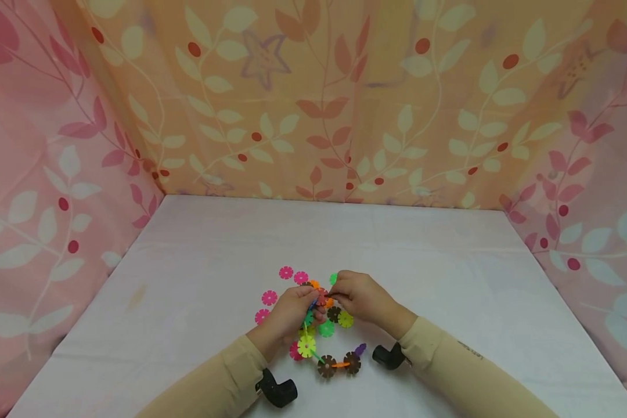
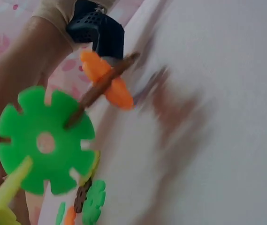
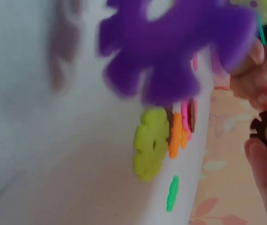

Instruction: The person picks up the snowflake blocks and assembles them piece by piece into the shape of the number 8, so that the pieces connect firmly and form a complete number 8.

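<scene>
Chain of coloured, notched plastic discs (image 1: 306,346), held over the middle of a white tabletop (image 1: 423,249), nearer the near edge than the far one. From the left hand (image 1: 294,307) it curves toward the near edge through yellow, green, brown and orange discs, ending in a purple disc (image 1: 360,349) on the right. The left hand's grip is closed around the upper end, where a red disc (image 1: 321,297) shows at the fingertips. The right hand's (image 1: 366,297) grip is pinched together on a dark brown disc (image 3: 261,127), its thumb against the face, right beside the red one; whether the two are locked together, I cannot tell.

Loose discs lie around the hands. Four pink discs (image 1: 269,298) sit on the side toward the left edge and far edge; a yellow-green disc (image 1: 346,319), a green disc (image 1: 326,328) and others lie between the arms. Both sleeves (image 1: 449,354) are beige. Orange leaf-patterned cloth (image 1: 324,98) rises behind the far edge.
</scene>
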The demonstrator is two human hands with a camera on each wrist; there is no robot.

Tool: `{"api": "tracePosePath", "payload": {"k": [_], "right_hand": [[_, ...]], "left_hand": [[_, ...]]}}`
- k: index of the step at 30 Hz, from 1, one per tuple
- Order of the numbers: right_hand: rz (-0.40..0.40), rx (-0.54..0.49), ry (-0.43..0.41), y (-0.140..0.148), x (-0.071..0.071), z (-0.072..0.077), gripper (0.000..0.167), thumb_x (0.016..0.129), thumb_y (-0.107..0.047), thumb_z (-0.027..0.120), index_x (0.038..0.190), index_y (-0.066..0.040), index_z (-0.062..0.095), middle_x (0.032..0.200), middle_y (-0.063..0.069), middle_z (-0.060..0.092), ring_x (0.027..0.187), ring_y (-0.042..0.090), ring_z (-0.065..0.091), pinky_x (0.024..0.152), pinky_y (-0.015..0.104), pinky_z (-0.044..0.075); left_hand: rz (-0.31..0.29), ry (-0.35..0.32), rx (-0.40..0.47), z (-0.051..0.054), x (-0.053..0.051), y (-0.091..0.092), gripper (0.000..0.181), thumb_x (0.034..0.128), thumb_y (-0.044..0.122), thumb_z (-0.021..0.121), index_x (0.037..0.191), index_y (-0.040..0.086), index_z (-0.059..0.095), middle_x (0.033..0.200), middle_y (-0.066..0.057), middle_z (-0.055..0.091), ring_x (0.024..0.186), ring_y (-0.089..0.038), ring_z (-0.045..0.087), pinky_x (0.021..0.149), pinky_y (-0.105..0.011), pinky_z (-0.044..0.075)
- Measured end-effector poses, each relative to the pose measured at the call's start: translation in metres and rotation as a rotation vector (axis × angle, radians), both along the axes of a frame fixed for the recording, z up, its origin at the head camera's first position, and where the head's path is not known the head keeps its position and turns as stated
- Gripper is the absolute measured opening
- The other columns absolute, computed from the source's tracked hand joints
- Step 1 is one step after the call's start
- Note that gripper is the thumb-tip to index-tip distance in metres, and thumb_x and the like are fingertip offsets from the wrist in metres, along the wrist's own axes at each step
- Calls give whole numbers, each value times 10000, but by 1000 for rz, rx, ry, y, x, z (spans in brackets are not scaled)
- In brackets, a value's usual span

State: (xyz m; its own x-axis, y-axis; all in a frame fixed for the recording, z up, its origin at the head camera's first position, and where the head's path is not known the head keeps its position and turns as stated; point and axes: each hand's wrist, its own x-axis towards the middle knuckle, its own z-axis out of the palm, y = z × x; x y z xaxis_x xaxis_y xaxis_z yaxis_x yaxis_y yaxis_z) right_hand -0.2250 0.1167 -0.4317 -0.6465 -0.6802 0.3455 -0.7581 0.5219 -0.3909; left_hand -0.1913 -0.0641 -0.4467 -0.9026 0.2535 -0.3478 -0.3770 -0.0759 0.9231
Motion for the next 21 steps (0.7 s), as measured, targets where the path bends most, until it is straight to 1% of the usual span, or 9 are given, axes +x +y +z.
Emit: {"api": "tracePosePath", "payload": {"k": [3,6,8,11,14,16,17,19,21], "right_hand": [[9,-5,30,-2,0,-2,53,824,-87,667,808,-98,716,696,-83,499,608,3,431,556,116,422],[23,-1,38,-3,-2,-1,47,821,-89,671,808,-107,713,709,-81,508,622,7,444,572,121,430],[42,15,36,-2,-5,1,43,818,-90,675,809,-114,709,724,-77,516,637,16,455,590,134,438],[88,46,12,1,-10,4,65,820,-69,667,825,-124,702,766,-71,537,683,25,489,641,149,461],[136,74,-38,2,-13,7,105,834,-51,644,868,-133,700,820,-68,567,741,31,522,700,159,474],[159,83,-100,2,-13,10,129,849,-58,628,923,-138,695,874,-68,600,799,35,553,744,167,480],[161,87,-135,2,-13,11,133,852,-61,623,950,-130,682,899,-58,609,811,39,565,749,176,483],[134,102,-202,2,-13,11,147,855,-74,622,998,-101,642,944,-22,614,811,59,575,742,199,491],[75,153,-254,3,-12,11,145,839,-82,631,982,-89,613,929,-1,605,778,82,564,712,222,490]], "left_hand": [[21,5,13,0,1,2,267,979,170,419,909,-46,559,743,-91,594,615,-138,567,689,-298,540],[23,16,20,-1,2,2,278,984,177,407,898,-43,555,767,-110,597,628,-144,579,695,-305,540],[17,16,24,-2,2,2,287,982,189,413,904,-45,560,790,-123,609,637,-146,597,697,-302,539],[-25,-7,57,-4,2,0,345,965,243,450,983,-81,567,824,-137,626,664,-157,630,728,-313,536],[-80,-13,57,-4,2,-1,436,914,324,533,1053,-89,558,860,-155,642,735,-206,661,759,-330,528],[-109,-1,33,-4,2,-2,445,875,349,593,1054,-58,563,902,-172,651,793,-240,665,764,-333,526],[-117,18,10,-4,2,-2,439,863,346,613,1054,-46,564,921,-179,649,810,-251,662,755,-330,527],[-128,41,-34,-5,0,-3,411,855,323,632,1050,-33,569,940,-189,645,822,-264,656,727,-318,530],[-127,52,-69,-5,-1,-5,376,862,295,628,1053,-25,578,951,-196,640,791,-246,651,701,-304,532]]}}
